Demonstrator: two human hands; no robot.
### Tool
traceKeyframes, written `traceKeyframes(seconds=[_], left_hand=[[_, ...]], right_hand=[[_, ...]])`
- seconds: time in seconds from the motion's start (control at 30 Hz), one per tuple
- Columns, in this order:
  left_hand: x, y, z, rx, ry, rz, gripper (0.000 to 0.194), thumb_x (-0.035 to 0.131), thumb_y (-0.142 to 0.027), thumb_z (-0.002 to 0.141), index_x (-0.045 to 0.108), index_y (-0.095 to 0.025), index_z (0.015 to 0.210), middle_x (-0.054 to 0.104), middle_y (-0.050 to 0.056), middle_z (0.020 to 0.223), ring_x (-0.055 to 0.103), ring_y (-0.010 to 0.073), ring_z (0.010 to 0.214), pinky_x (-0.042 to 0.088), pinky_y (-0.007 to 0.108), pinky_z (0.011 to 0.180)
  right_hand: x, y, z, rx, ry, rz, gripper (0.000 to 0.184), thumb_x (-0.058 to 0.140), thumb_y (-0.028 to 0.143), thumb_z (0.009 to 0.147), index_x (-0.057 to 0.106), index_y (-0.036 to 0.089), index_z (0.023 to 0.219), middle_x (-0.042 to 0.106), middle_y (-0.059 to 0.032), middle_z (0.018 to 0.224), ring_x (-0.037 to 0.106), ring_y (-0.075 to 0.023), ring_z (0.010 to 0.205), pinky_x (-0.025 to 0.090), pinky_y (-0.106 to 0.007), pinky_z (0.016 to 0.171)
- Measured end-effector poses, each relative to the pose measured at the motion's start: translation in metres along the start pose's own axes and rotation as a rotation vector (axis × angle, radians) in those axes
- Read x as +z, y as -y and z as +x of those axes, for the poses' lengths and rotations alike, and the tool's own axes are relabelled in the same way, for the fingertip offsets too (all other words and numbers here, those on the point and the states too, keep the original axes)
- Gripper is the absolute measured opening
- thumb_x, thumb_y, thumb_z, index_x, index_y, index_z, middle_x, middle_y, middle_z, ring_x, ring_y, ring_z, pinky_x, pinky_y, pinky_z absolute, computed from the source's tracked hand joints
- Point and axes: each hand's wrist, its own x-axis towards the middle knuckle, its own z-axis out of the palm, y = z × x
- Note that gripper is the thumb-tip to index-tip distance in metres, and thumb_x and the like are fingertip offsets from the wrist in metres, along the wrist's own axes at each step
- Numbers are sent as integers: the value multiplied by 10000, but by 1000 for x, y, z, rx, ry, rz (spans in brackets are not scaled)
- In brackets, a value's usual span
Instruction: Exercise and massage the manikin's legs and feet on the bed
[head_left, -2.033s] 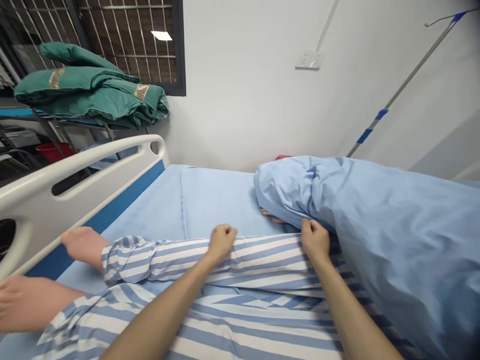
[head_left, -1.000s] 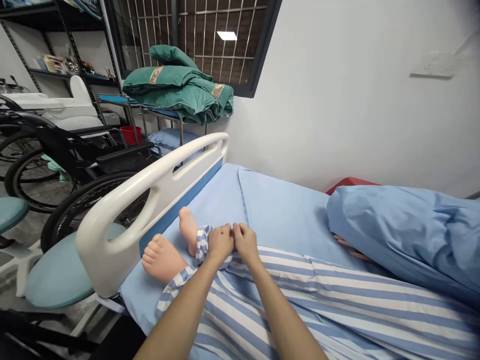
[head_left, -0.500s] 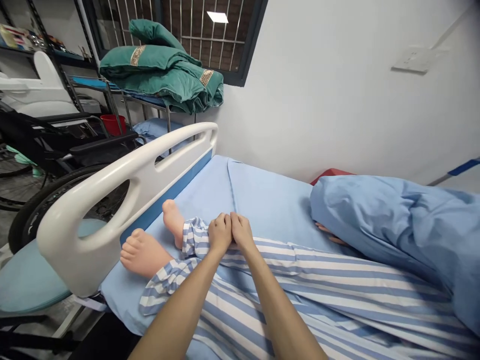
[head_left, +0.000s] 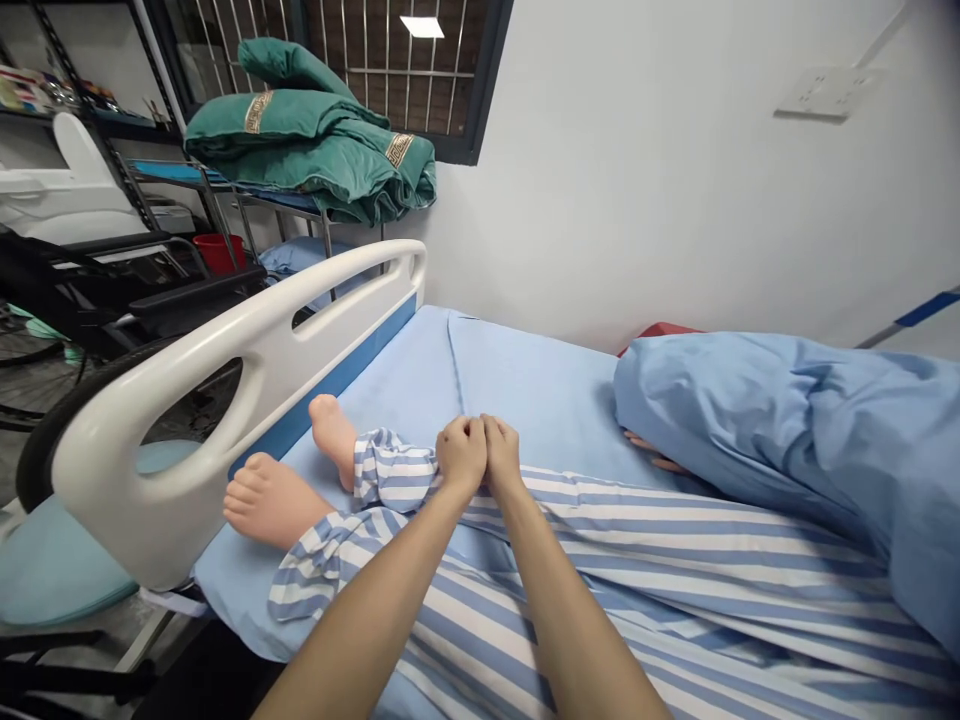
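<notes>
A manikin with smooth plastic-looking feet (head_left: 274, 502) lies on the bed in blue-and-white striped trousers (head_left: 675, 530). My left hand (head_left: 461, 452) and my right hand (head_left: 501, 448) are side by side and touching, over the far lower leg, some way above its ankle. The fingers of both are curled down on the far side of that leg, with the fingertips hidden. The near leg lies apart from the hands, under my left forearm. A blue quilt (head_left: 765, 420) covers the upper body, and a few of the manikin's fingers (head_left: 654, 450) show at its edge.
A white footboard (head_left: 255, 375) closes the bed's left end. Beyond it are a wheelchair (head_left: 82, 300), a round pale-blue seat (head_left: 60, 560) and folded green bedding (head_left: 322, 150) on a metal rack. The white wall (head_left: 637, 160) runs along the far side.
Both hands have slid along the far leg, away from the foot and towards the knee, still together. The view has shifted slightly; the manikin's legs look about the same.
</notes>
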Motion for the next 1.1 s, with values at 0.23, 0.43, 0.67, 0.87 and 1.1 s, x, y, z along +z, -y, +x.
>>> traceKeyframes(seconds=[0.23,0.43,0.67,0.87,1.1], left_hand=[[13,7,-15,81,61,182,306,368,-306,870,606,-221,696,679,24,727,576,147,685,299,258,616],[12,5,-15,88,47,181,286,403,-300,834,547,-213,603,623,-11,613,517,123,601,262,256,575],[26,-22,-20,57,42,-23,346,336,-298,851,476,-191,554,554,-17,554,445,96,548,294,219,546],[43,-23,-35,172,81,214,334,339,-321,884,575,-209,676,665,28,720,555,145,677,283,271,614],[43,-18,-38,197,106,302,324,357,-304,881,587,-218,669,674,19,742,561,140,703,271,275,618]], right_hand=[[-36,14,4,-88,153,-245,360,457,428,764,330,217,502,317,60,459,317,-102,492,282,-246,488],[-63,0,-6,-190,97,-348,393,373,452,849,339,211,540,365,52,487,344,-107,507,278,-248,517],[-62,-8,-1,-122,39,-169,377,407,449,830,359,209,543,370,51,491,358,-105,502,306,-243,504],[-76,1,4,-123,25,-188,375,417,441,798,293,219,522,291,61,483,298,-98,492,278,-240,484],[-128,-1,0,-238,59,-509,390,375,429,854,326,212,533,333,52,477,324,-107,500,247,-248,516]])
